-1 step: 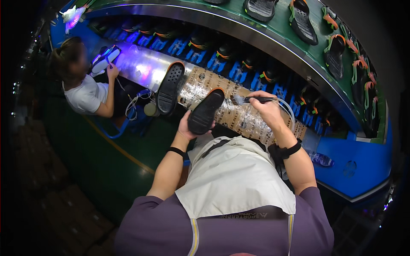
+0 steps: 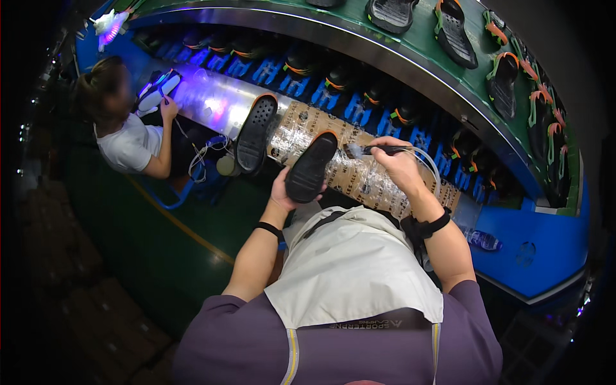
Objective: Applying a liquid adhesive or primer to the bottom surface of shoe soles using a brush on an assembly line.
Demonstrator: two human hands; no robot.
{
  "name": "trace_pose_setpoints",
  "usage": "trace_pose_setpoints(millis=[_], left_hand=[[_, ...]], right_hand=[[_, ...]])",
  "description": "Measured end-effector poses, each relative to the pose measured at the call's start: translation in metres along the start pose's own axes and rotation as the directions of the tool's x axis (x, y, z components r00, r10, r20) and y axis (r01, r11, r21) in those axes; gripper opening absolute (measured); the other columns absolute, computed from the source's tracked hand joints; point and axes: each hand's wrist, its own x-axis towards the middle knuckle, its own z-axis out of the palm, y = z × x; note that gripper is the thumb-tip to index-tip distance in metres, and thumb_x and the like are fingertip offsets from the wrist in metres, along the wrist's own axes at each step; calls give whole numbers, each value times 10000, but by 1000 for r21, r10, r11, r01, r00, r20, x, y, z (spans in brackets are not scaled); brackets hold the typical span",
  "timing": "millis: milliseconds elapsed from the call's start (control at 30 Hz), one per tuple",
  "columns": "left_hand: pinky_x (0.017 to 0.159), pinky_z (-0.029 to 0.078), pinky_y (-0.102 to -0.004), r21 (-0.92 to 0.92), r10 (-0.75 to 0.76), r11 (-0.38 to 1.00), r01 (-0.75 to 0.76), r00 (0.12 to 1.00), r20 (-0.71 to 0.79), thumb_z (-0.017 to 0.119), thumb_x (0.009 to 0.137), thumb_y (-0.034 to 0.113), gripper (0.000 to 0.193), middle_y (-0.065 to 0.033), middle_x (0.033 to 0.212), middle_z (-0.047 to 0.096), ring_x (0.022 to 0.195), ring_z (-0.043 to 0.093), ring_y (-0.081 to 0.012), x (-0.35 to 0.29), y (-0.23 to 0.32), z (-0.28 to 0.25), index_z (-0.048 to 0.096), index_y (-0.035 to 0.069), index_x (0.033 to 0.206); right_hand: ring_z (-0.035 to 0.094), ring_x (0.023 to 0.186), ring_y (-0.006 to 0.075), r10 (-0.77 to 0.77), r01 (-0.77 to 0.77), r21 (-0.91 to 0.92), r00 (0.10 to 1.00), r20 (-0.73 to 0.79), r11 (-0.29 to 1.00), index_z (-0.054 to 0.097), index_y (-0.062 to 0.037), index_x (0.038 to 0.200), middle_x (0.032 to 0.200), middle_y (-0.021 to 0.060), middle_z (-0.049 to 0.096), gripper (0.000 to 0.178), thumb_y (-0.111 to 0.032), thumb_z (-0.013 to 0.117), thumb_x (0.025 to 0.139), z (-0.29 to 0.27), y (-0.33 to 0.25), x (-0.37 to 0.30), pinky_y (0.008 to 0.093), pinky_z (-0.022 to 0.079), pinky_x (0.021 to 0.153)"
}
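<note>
My left hand point(image 2: 280, 190) is closed round the heel end of a black shoe sole point(image 2: 312, 168) with an orange edge at its far end, held tilted over the near edge of the bench. To the right of it, my right hand point(image 2: 399, 164) grips a brush point(image 2: 378, 149) with a dark handle and pale bristles, joined to a thin clear hose point(image 2: 428, 158). The bristle tip is close to the sole's right side; whether they touch I cannot tell. Left of my left hand, a second black shoe piece point(image 2: 256, 131) with holes lies on the bench.
Brown cardboard under clear film point(image 2: 378, 174) covers the bench. Blue shoe racks point(image 2: 326, 95) line its back, below a green shelf point(image 2: 410, 48) of black shoes. A co-worker point(image 2: 138, 131) handles a white-soled shoe at the left. A small pot point(image 2: 226, 165) and a bottle point(image 2: 484, 240) stand nearby.
The brush and my right hand have shifted slightly left, nearer the sole. The sole in my left hand has turned a little.
</note>
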Motion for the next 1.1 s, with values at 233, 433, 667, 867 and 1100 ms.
trace_pose_setpoints(millis=[233,433,667,867,1100], left_hand=[[1077,495,-672,19,245,967,-253,952,184,291,1002,627,859,-324,1444,578,1289,608,-504,31,-30,82,446,-4,1563],[1055,554,-572,223,216,930,-292,926,311,366,986,678,861,-259,1435,614,1287,636,-437,33,-49,154,491,36,1546],[1101,540,-467,212,401,871,-443,891,214,373,1036,554,685,-160,1406,661,1246,674,-291,42,-39,155,587,46,1442],[1123,531,-494,44,331,923,-381,850,409,334,1011,590,764,-206,1393,664,1268,663,-357,30,-37,197,572,26,1467],[1005,585,-550,214,191,925,-313,873,448,381,987,699,852,-230,1383,650,1250,659,-410,12,-62,234,494,67,1547]], right_hand=[[675,757,153,-156,152,-40,981,-114,988,788,-23,1005,814,90,745,276,-246,741,849,30,-43,42,324,543,747],[688,692,164,-378,391,-38,855,-356,920,763,-22,1018,774,103,735,192,-174,732,905,31,-76,57,323,548,688],[726,828,380,-663,638,-393,743,89,662,737,-16,959,914,184,744,163,-96,772,823,35,-87,-2,435,587,790],[737,817,358,-524,619,-327,782,336,714,777,-30,1053,932,200,757,246,-89,777,814,5,-121,-30,414,599,772],[681,750,295,-836,679,-489,425,-347,548,754,-30,1086,856,140,708,246,-35,759,840,3,-142,15,383,556,716]])
